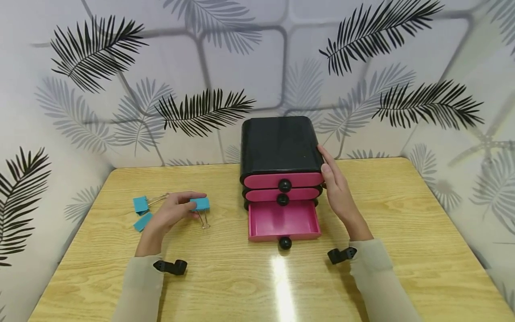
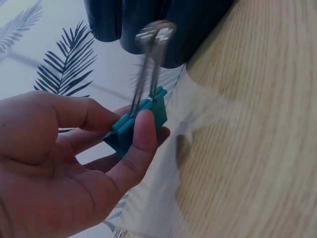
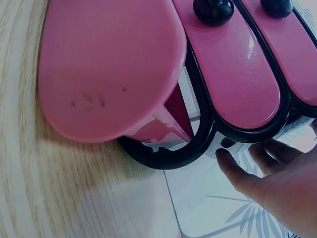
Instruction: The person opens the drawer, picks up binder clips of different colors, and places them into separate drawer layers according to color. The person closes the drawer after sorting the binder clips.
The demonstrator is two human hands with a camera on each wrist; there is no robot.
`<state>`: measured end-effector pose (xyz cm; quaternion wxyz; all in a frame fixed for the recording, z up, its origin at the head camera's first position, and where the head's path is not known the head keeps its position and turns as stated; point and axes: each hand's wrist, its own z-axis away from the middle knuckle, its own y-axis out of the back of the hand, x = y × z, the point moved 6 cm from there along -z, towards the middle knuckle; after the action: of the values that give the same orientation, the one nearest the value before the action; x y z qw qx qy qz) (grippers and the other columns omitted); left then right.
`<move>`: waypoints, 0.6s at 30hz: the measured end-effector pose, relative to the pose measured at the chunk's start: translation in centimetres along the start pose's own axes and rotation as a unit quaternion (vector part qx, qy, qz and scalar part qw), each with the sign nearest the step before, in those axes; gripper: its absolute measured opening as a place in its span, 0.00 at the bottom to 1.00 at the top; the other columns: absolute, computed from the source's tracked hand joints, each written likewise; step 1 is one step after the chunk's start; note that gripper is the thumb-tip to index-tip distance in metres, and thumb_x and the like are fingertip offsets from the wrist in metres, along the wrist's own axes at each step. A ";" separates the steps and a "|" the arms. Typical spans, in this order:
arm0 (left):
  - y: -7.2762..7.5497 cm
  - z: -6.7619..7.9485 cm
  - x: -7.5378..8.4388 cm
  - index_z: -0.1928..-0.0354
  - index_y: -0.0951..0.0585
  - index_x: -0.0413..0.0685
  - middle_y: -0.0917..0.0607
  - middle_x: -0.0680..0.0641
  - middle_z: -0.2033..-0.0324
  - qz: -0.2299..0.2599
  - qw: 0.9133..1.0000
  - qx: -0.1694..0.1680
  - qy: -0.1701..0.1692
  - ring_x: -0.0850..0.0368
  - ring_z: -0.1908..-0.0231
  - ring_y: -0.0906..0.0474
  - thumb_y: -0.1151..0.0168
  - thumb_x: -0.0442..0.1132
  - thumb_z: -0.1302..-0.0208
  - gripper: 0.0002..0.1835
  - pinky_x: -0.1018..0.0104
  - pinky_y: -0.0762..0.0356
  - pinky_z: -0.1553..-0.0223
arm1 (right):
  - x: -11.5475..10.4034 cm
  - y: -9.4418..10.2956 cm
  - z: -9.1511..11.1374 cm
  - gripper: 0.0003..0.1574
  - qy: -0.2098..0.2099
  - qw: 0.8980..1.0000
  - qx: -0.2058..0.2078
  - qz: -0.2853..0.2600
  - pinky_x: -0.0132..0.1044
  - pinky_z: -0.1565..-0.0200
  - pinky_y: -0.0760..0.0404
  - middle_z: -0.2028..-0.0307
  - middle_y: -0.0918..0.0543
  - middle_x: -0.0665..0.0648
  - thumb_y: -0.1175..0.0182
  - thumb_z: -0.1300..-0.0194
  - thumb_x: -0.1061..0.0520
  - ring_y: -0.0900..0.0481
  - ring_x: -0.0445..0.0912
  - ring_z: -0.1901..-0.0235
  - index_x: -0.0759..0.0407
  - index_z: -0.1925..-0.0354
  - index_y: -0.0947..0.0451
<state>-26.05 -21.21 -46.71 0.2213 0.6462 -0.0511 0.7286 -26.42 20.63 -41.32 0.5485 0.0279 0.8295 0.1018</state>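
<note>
My left hand (image 1: 170,213) pinches a blue binder clip (image 1: 201,204) by its body, between thumb and fingers. Its wire handles point toward me in the head view; in the left wrist view the clip (image 2: 158,112) is held over the wooden table. Two more blue binder clips, one with its handles showing (image 1: 141,205) and the other partly behind the wrist (image 1: 143,222), lie left of that hand. My right hand (image 1: 338,192) rests with extended fingers along the right side of a black drawer cabinet (image 1: 279,143). The cabinet's pink bottom drawer (image 1: 284,236) is pulled out, with nothing inside.
Above the open drawer, the pink top drawer (image 1: 261,181) and middle drawer (image 1: 261,195) are closed, each with a round black knob. The cabinet stands at the back of the wooden table (image 1: 225,277), near a leaf-patterned backdrop (image 1: 249,58).
</note>
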 end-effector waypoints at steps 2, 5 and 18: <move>-0.1 0.0 0.0 0.29 0.31 0.29 0.29 0.25 0.34 0.006 1.000 -0.005 0.000 0.46 0.62 0.15 0.51 0.27 0.23 0.23 0.55 0.15 0.53 | 0.1 0.0 0.0 0.31 0.000 1.000 0.000 -0.002 0.28 0.41 0.25 0.22 0.41 0.50 0.63 0.15 0.48 0.35 0.52 0.28 0.40 0.19 0.47; 0.0 0.1 0.0 0.28 0.32 0.32 0.24 0.26 0.43 0.003 1.000 -0.007 0.000 0.45 0.61 0.15 0.51 0.26 0.25 0.25 0.55 0.15 0.52 | 0.2 0.0 0.0 0.31 0.002 1.000 0.000 -0.005 0.28 0.41 0.25 0.22 0.41 0.50 0.63 0.15 0.48 0.35 0.52 0.28 0.40 0.19 0.47; -0.8 -0.3 -0.3 0.29 0.29 0.33 0.30 0.27 0.35 0.032 0.999 -0.029 0.006 0.44 0.55 0.16 0.48 0.24 0.28 0.26 0.50 0.15 0.48 | 0.1 0.0 0.0 0.31 0.003 1.000 -0.004 -0.004 0.28 0.39 0.26 0.22 0.42 0.50 0.64 0.15 0.48 0.36 0.52 0.28 0.41 0.19 0.47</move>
<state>-25.98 -20.42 -47.21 0.2168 0.6334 -0.0918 0.7371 -26.45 20.62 -41.42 0.5464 0.0223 0.8309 0.1028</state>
